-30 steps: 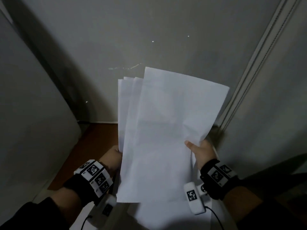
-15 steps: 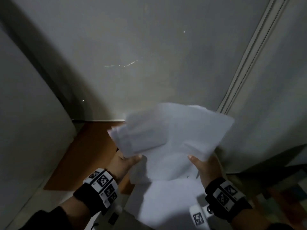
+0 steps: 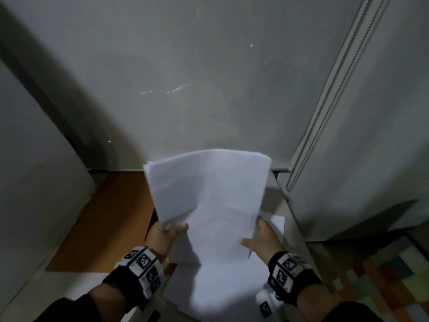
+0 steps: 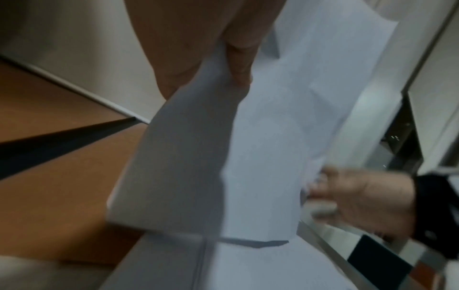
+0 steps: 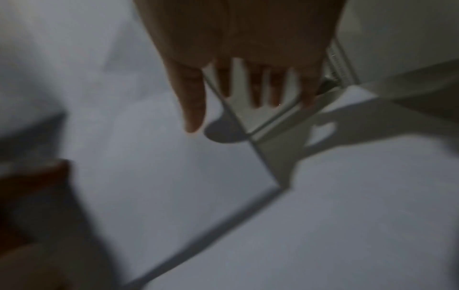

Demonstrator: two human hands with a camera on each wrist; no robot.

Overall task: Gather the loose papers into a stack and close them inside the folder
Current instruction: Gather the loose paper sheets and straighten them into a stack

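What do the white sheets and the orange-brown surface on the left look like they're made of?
The white sheets: thin matte paper; they bow and curl. The orange-brown flat surface: smooth, probably wood or laminate; no grain visible.

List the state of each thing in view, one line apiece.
papers, raised off the surface, bowed, edges uneven
left hand, grips the papers' lower left corner
right hand, holds the papers' right edge, thumb on top
lower sheet, lies flat beneath the right hand
blind cord, hangs in a loop
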